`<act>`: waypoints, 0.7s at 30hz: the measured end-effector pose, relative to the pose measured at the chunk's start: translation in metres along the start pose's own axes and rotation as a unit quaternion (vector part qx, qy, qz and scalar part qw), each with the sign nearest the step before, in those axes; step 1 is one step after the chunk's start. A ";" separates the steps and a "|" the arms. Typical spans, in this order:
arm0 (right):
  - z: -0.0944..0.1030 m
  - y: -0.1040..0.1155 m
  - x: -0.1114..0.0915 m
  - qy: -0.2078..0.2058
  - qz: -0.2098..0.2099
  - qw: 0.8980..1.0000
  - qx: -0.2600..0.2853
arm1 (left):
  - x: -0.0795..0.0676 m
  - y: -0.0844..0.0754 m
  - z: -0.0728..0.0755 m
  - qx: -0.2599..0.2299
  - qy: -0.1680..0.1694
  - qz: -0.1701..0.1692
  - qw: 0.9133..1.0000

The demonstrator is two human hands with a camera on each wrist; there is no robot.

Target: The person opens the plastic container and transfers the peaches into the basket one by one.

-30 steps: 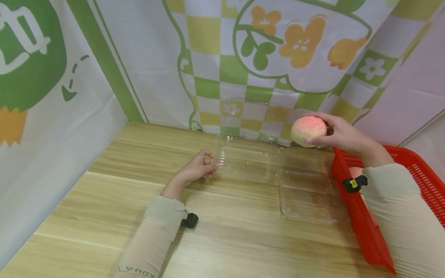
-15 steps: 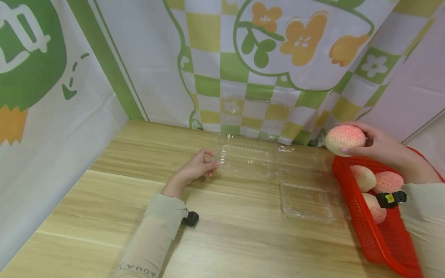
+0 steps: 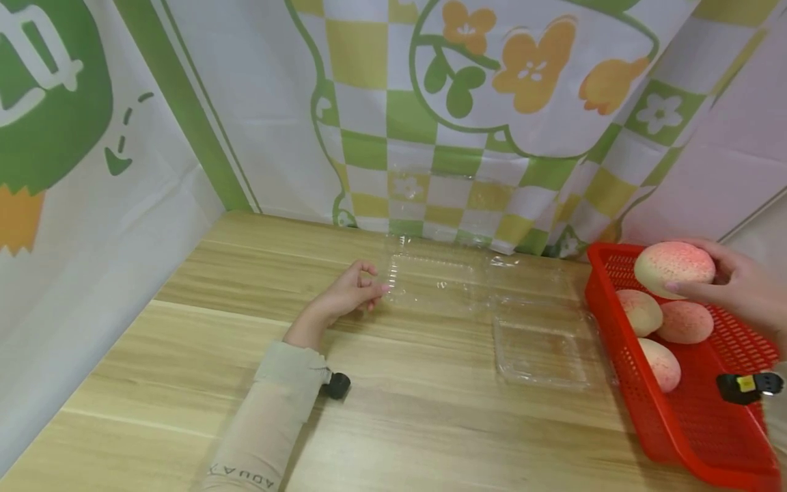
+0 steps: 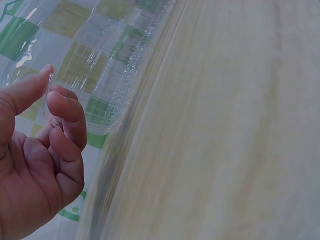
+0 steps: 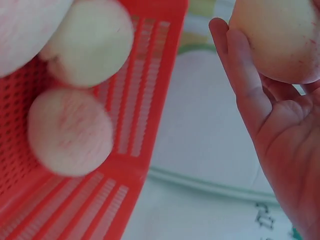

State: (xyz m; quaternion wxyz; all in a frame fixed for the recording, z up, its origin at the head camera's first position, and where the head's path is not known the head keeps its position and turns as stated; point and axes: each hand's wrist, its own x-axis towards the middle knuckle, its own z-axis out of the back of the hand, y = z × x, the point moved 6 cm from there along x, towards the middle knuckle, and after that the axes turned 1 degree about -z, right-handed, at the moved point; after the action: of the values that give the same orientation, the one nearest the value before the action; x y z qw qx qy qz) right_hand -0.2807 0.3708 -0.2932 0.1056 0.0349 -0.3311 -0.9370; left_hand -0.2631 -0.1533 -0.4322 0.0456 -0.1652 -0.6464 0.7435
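Observation:
My right hand (image 3: 740, 283) holds a pink-and-cream peach (image 3: 673, 268) above the back of the red plastic basket (image 3: 660, 417). Below it in the basket lie several more peaches, among them a pinker peach (image 3: 685, 322). The right wrist view shows the held peach (image 5: 280, 40) cupped in the fingers, off to one side of the basket wall. My left hand (image 3: 350, 295) pinches the left edge of a clear plastic container (image 3: 430, 283) between thumb and forefinger. Up close, the left wrist view has the thumb and forefinger at the thin rim of this container (image 4: 107, 65).
Another clear plastic tray (image 3: 544, 348) lies on the wooden table (image 3: 399, 424) between the first container and the basket. A patterned cloth (image 3: 412, 116) hangs behind the table's back edge. A white cloth wall (image 3: 178, 225) stands on the left.
My right hand has moved right with the peach, from over the trays to over the basket, uncovering the peaches inside. The left hand stays in place.

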 end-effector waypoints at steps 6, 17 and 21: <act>0.001 -0.028 -0.015 -0.007 -0.014 0.999 -0.030 | -0.001 0.002 0.002 0.006 -0.004 0.003 1.000; 0.003 -0.075 -0.037 -0.009 -0.093 0.993 -0.074 | -0.001 0.008 0.003 -0.001 0.000 0.005 1.000; 0.001 -0.090 -0.044 0.021 -0.124 0.989 -0.077 | -0.002 0.008 0.003 -0.004 0.001 0.004 1.000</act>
State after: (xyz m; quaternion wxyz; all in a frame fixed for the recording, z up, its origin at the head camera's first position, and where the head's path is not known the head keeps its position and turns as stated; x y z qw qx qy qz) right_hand -0.2539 0.4495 -0.3489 -0.0022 0.0876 -0.2485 -0.9647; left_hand -0.2615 -0.1580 -0.4394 0.0425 -0.1683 -0.6486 0.7411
